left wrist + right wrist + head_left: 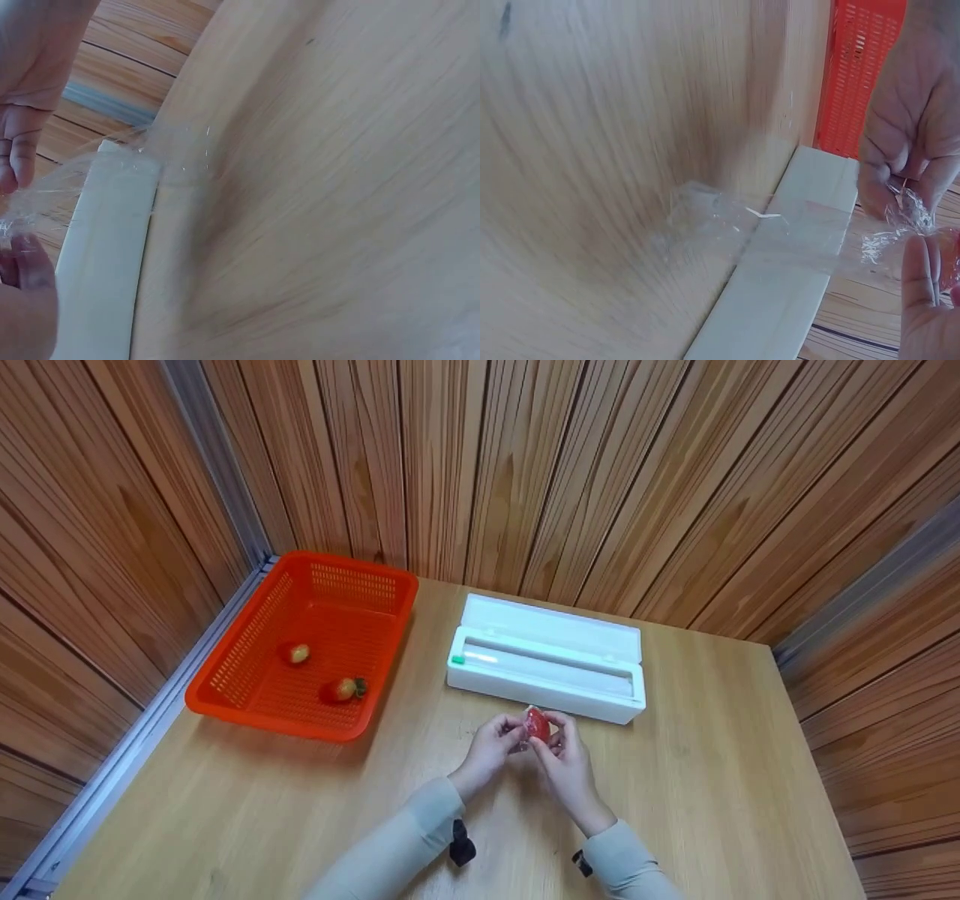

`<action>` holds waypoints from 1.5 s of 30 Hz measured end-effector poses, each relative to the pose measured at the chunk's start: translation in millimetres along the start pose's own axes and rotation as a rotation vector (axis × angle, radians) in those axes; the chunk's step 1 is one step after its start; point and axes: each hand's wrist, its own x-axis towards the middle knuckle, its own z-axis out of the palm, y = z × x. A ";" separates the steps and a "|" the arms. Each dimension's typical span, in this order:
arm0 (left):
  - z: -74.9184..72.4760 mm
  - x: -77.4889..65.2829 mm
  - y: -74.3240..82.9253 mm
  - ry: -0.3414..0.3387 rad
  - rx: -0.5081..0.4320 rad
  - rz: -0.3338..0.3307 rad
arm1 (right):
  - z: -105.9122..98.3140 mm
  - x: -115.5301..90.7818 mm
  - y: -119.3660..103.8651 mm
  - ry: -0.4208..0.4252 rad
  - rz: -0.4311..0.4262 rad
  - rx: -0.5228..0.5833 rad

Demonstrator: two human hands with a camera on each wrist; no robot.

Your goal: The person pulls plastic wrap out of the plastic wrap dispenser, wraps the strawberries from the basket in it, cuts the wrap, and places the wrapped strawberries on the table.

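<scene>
A red strawberry (537,724) in clear cling film is between both hands, just in front of the white film box. My left hand (489,750) pinches gathered film at the strawberry's left side. My right hand (568,761) grips the strawberry between thumb and fingers. In the right wrist view a loose tail of cling film (802,225) hangs from the hands, crumpled where the fingers pinch it. Only an edge of the strawberry shows there; in the left wrist view it is hidden.
An orange-red basket (300,729) stands at the left, with a pale-tipped strawberry (298,653) and another strawberry with green leaves (345,689) inside. The white film box (547,701) lies lid-up behind the hands, a film roll (547,666) inside. Wooden walls enclose the table.
</scene>
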 end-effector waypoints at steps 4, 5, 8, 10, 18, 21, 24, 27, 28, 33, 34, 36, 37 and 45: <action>1.6 -2.9 -1.3 0.002 -0.018 0.014 | 0.4 -1.6 -0.1 0.017 -0.007 -0.003; 1.6 -3.6 -1.2 0.006 0.005 0.018 | 0.2 -1.7 0.0 0.020 -0.018 -0.020; 0.2 -6.2 0.5 0.009 0.160 0.041 | -1.1 -1.9 1.0 0.035 -0.103 -0.135; -2.3 -7.6 2.8 -0.001 0.296 0.059 | -2.2 -1.3 1.1 0.057 -0.204 -0.261; -10.2 -19.3 18.5 -0.058 0.097 0.065 | -4.0 -1.0 0.2 0.144 -0.660 -0.730; -11.1 -24.5 20.8 -0.072 0.107 0.076 | -2.8 -4.2 -1.6 0.130 -0.685 -0.740; -13.3 -27.9 22.7 -0.051 0.085 0.071 | -3.2 -7.6 -3.2 0.127 -0.615 -0.649; -17.2 -31.0 25.5 -0.044 0.014 0.062 | -5.4 -9.0 -3.5 0.155 -0.548 -0.552; -18.4 -32.0 26.5 -0.046 -0.014 0.065 | -6.3 -9.1 -3.5 0.167 -0.534 -0.531; -21.4 -37.4 30.8 -0.082 -0.099 0.071 | -9.0 -9.6 -3.3 0.203 -0.498 -0.450; -21.3 -38.4 31.5 -0.085 -0.111 0.069 | -9.1 -10.0 -3.8 0.201 -0.473 -0.431; -20.8 -39.6 32.5 -0.088 -0.129 0.071 | -8.8 -10.9 -5.6 0.181 -0.404 -0.370; -20.6 -39.8 32.9 -0.085 -0.137 0.068 | -8.7 -11.6 -6.6 0.165 -0.364 -0.331; -18.5 -37.2 31.9 -0.026 -0.087 0.103 | -5.3 -13.2 -13.2 0.033 0.050 0.197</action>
